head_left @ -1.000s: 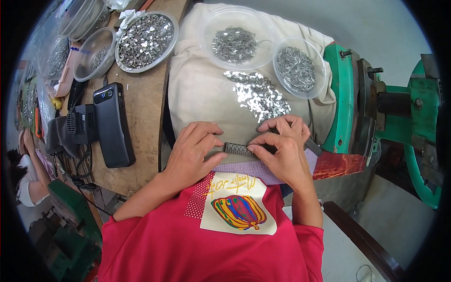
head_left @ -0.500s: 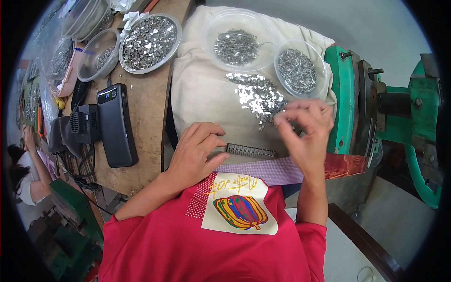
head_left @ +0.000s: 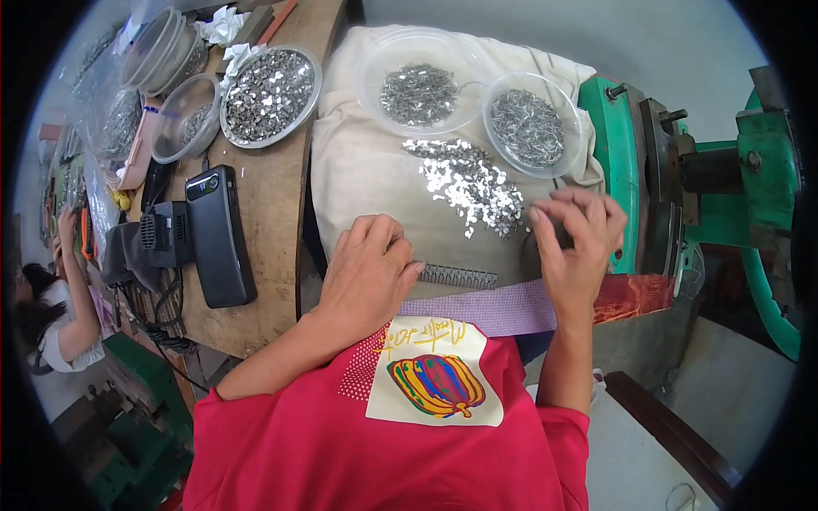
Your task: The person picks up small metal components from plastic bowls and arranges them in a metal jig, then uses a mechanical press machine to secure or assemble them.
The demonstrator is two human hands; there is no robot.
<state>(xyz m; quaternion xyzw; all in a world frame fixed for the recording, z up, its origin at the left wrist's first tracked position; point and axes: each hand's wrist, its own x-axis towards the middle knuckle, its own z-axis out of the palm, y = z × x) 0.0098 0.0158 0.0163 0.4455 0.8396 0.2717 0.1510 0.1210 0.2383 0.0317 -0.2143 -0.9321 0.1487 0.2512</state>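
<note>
My left hand [head_left: 368,271] rests on a cream cloth [head_left: 358,162] and pins down the left end of a narrow dark metal strip [head_left: 460,276]. My right hand [head_left: 576,247] hovers just right of a loose pile of small shiny metal pieces [head_left: 467,183], its fingertips pinched together; whether a piece sits between them I cannot see. Beyond the pile stand two clear round dishes [head_left: 420,85] [head_left: 530,126] with small grey metal parts in them.
A green metal press [head_left: 673,187] stands at the right. On the wooden bench [head_left: 273,221] at the left lie a black power bank [head_left: 219,237], a small fan [head_left: 160,243], and several bowls of metal parts [head_left: 268,94]. Another person [head_left: 51,307] sits at the far left.
My right hand left the metal strip, lifted away and moved right, past the pile of shiny pieces. My left hand stayed on the strip's left end.
</note>
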